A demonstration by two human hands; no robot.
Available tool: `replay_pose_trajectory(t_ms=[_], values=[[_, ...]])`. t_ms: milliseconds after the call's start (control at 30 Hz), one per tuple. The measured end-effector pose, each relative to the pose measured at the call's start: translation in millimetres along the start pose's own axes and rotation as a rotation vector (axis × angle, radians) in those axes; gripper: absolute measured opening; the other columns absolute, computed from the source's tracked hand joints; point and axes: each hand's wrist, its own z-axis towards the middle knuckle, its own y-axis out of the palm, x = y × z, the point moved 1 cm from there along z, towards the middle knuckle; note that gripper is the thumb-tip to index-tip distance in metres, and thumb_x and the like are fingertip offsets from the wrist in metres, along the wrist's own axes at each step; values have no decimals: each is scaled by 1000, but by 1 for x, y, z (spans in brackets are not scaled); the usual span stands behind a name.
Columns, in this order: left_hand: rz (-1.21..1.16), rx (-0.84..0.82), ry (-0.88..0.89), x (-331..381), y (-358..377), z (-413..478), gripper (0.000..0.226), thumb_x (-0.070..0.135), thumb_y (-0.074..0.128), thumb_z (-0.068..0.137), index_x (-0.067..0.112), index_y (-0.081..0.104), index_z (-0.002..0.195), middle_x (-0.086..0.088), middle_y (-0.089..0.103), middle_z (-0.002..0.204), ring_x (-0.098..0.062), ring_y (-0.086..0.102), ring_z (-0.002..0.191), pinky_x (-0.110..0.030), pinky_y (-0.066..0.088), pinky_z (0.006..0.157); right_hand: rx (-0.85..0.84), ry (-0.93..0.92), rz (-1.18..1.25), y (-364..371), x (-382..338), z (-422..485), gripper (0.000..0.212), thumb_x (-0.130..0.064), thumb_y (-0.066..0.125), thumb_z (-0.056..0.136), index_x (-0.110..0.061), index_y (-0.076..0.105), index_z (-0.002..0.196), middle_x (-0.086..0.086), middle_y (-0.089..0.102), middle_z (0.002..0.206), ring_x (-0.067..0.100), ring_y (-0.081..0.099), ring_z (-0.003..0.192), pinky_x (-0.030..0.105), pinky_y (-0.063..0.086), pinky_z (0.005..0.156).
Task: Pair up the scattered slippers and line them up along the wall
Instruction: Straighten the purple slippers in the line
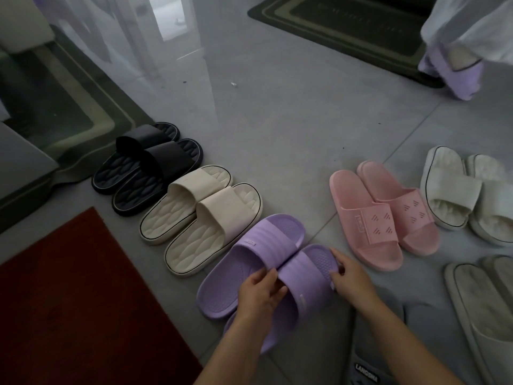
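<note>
Three pairs now stand in a slanting row on the grey tiled floor (pixel 277 120): a black pair (pixel 147 168), a cream pair (pixel 200 218) and the lilac pair, whose first slipper (pixel 249 262) lies just beside the cream ones. Both hands are on the second lilac slipper (pixel 302 290): the left hand (pixel 261 293) grips the inner edge of its strap, the right hand (pixel 349 279) pinches the toe end, pressing it against its mate. The step in hand appears to be squaring this third pair into the row; the next move likely calls for letting go and reaching right, where a pink pair (pixel 385 215) and a fluffy white pair (pixel 466 193) sit well apart from the line, with grey slippers (pixel 483 309) at the frame's edge. A red mat (pixel 72 295) lies at lower left, a dark doormat (pixel 347 26) at the top, and a glossy reflective panel (pixel 83 65) runs behind the row in a dim room
</note>
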Motion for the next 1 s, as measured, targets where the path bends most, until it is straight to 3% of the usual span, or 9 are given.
replay_pose_trajectory(t_ms=[433, 633, 700, 800, 867, 1000], values=[[60, -70, 25, -6, -6, -3, 33, 5, 53, 92, -5, 52, 124, -13, 62, 90, -20, 61, 74, -24, 57, 58, 18, -25, -4, 3, 3, -2, 54, -3, 54, 85, -16, 46, 137, 9, 54, 137, 28, 52, 122, 31, 40, 100], [122, -118, 51, -4, -10, -5, 26, 5, 52, 93, 0, 54, 118, -17, 63, 95, -22, 64, 77, -25, 58, 62, -128, -59, -70, -11, 3, -3, 69, -11, 62, 83, -19, 32, 145, 9, 47, 143, 25, 50, 126, 30, 39, 103], [293, -110, 128, -5, -16, -6, 18, 1, 53, 92, 5, 59, 109, -16, 62, 91, -24, 62, 75, -29, 55, 63, -109, -52, -73, -19, 5, -7, 70, -15, 65, 82, -22, 32, 144, 11, 53, 136, 24, 58, 116, 22, 40, 89], [901, -27, 445, -4, -30, -1, 14, 3, 56, 82, 16, 58, 88, -8, 57, 77, -23, 53, 72, -27, 41, 62, -73, -45, -71, -19, 11, -21, 65, -20, 67, 81, -22, 40, 140, 10, 58, 130, 22, 62, 107, 21, 41, 84], [1280, 31, 555, -3, -35, 3, 17, 15, 60, 79, 16, 54, 95, -5, 55, 92, -29, 56, 81, -30, 36, 61, -89, -55, -79, -11, 14, -30, 60, -21, 67, 81, -21, 45, 137, 12, 58, 128, 24, 61, 108, 28, 46, 91], [1553, 59, 660, 2, -29, 10, 19, 27, 52, 88, 16, 51, 104, -8, 52, 112, -37, 57, 96, -41, 47, 69, -103, -97, -131, -8, 8, -41, 50, -20, 67, 82, -18, 55, 130, 15, 60, 116, 27, 59, 107, 26, 41, 94]])
